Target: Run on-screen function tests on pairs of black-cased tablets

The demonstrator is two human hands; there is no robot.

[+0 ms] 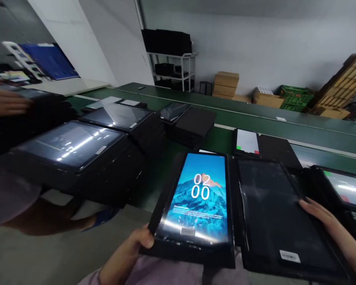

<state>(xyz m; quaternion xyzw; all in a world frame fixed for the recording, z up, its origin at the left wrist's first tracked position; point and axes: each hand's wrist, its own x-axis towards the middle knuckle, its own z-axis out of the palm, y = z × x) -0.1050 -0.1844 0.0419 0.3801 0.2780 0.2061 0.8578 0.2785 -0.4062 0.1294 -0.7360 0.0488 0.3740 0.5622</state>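
My left hand [141, 238] grips the lower left corner of a tablet [200, 194], thumb on top, fingers hidden underneath. The tablet sits in a black tray, tilted toward me. Its lit screen shows a blue mountain picture and the digits 02 00. Just right of it lies a tablet with a dark screen [269, 213], a white barcode label near its lower edge. My right hand [323, 221] holds this dark tablet at its right edge, fingertips over the rim; the rest of the grip is hidden.
Stacks of black trays with dark screens [74, 142] stand left on the green bench [314, 128]. More trays [198, 120] lie mid-bench, lit tablets [350, 188] at right. Another person's hand [6, 102] is far left. Beyond stand a shelf [182, 65], cartons [226, 84] and a green crate [295, 96].
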